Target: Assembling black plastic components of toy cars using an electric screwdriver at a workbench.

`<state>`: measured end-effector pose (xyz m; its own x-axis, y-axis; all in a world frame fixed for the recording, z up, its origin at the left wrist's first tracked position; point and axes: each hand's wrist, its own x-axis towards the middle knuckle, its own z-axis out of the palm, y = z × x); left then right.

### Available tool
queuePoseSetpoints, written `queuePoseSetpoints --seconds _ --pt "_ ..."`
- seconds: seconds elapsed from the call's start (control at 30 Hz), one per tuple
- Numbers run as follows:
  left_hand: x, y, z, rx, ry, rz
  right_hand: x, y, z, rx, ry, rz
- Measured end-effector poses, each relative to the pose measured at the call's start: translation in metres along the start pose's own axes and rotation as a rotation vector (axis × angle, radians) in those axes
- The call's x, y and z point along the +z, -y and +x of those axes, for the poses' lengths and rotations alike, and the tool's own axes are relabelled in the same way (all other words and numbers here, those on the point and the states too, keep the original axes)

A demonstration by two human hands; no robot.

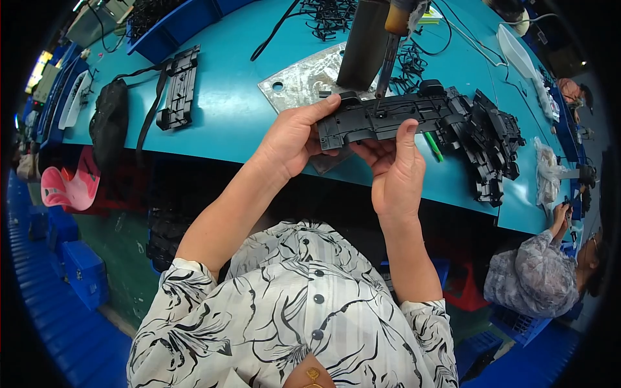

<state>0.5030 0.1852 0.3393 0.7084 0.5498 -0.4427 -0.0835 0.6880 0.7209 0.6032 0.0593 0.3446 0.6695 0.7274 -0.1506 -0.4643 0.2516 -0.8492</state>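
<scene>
One long black plastic part (396,115) spans the gap from the left hand (294,139) to the right hand (398,171), held up just over the near side of the table (226,119). From my end I see the left hand gripping its left end, thumb laid on the upper face and fingers curled beneath. The right hand supports the near edge around the middle, thumb standing up against the side and fingers tucked under, where I lose sight of them.

The part is matte and moulded: a narrow tray-like body with ribs, slots and rounded tabs bulging along its long edges. A slim metal-shafted tool (389,61) points down onto its upper face; I can't tell whether the tip touches. Beside the shaft rises a dark, flat-sided metal block (362,45), and behind the left hand lies a dull, scuffed grey metal plate (304,77) with round holes.

The tabletop is smooth turquoise. To the right I have a jagged heap of black mouldings (491,149), with a slender bright green stick (433,147) near it.
</scene>
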Motion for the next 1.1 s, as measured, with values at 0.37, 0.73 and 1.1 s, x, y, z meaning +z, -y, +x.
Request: queuePoseSetpoints --seconds 0.37,0.73,1.1 --pt "-0.0021 0.0007 0.0012 -0.009 -0.017 0.011 0.0016 0.0001 0.0018 -0.010 -0.002 -0.022" --pt "0.0003 -0.0015 -0.0012 -0.022 0.019 -0.014 0.0016 -0.0003 0.0029 -0.043 -0.012 -0.056" --pt "-0.0073 0.0033 0.0044 -0.007 0.029 -0.012 0.0034 -0.0009 0.0018 -0.030 -0.026 -0.051"
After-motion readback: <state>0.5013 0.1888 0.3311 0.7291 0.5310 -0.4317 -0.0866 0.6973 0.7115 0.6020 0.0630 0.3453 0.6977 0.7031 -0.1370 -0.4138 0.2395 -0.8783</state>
